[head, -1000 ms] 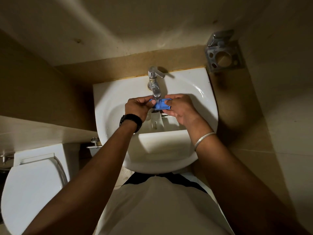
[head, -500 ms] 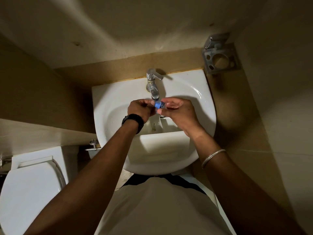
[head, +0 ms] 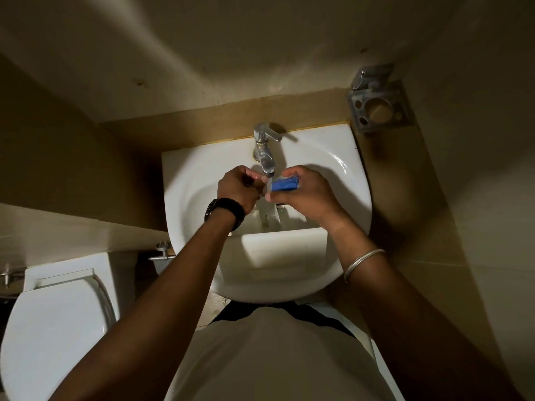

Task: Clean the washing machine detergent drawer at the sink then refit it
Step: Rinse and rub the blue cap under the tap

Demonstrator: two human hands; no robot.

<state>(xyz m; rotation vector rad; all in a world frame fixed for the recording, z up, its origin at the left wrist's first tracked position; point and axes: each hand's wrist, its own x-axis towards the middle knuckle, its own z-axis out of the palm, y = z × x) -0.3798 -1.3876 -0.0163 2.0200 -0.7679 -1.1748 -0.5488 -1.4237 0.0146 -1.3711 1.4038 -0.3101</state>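
Dim light blurs detail in the glossy white ceramic sink [head: 341, 157]. The right hand [head: 304, 195] grips a small blue plastic drawer insert [head: 285, 184] just right of the chrome tap spout [head: 267, 164]; fingers hide its far edge. The left hand [head: 238, 186] is curled near the spout; whether it holds anything cannot be told. A white rectangular plastic drawer tray [head: 278, 250] lies in the basin's near part.

Toilet [head: 55, 328] left of sink [head: 347, 175] (tap [head: 265, 157] behind)
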